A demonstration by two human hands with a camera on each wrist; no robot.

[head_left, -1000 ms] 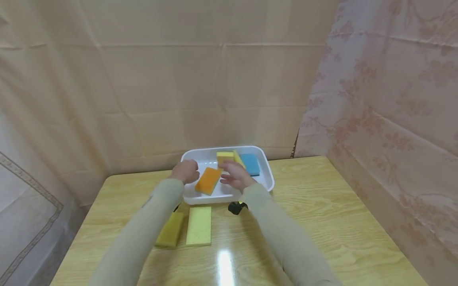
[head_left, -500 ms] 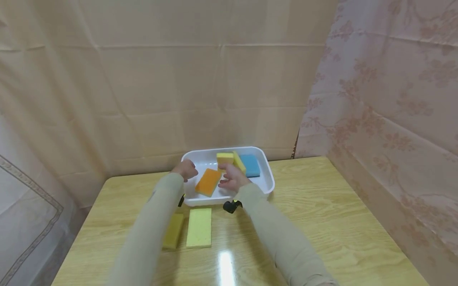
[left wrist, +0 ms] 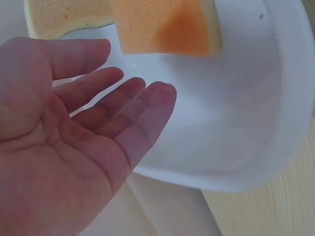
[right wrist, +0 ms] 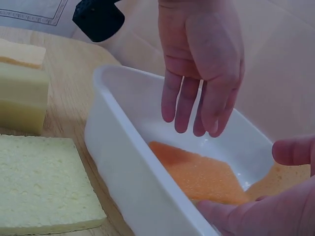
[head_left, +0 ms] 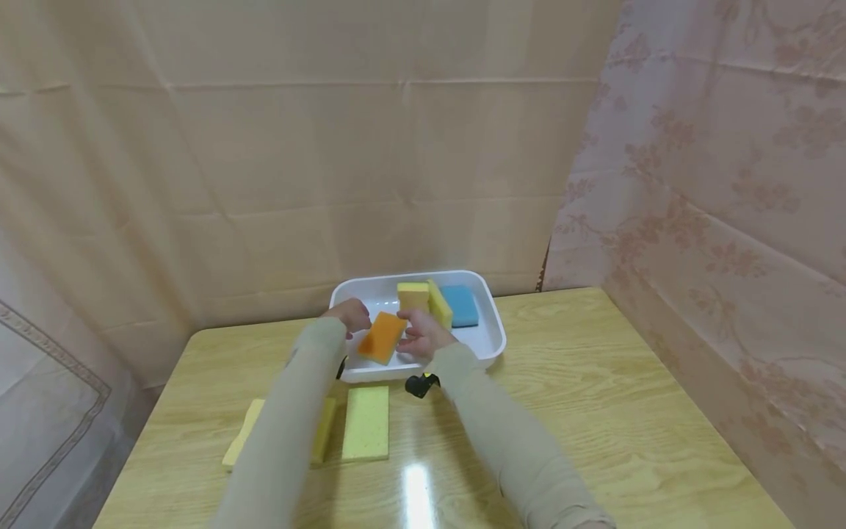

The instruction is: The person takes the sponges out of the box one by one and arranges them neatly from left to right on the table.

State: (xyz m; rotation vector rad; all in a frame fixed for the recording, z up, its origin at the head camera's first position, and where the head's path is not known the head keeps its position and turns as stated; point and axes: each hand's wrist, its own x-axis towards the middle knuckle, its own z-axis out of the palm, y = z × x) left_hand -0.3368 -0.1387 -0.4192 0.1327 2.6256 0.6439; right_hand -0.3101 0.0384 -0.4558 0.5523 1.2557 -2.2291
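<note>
Closely, both hands (head_left: 352, 316) (head_left: 426, 336) flank an orange sponge (head_left: 383, 338).

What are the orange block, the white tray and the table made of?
The orange block looks like foam sponge: its surface is matte and finely pored, with a paler layer along the edge.
The white tray looks like smooth, glossy plastic, since small glints show inside, though coated metal is possible.
The table shows wood grain and a bright reflection: perhaps varnished wood, perhaps a printed top.
</note>
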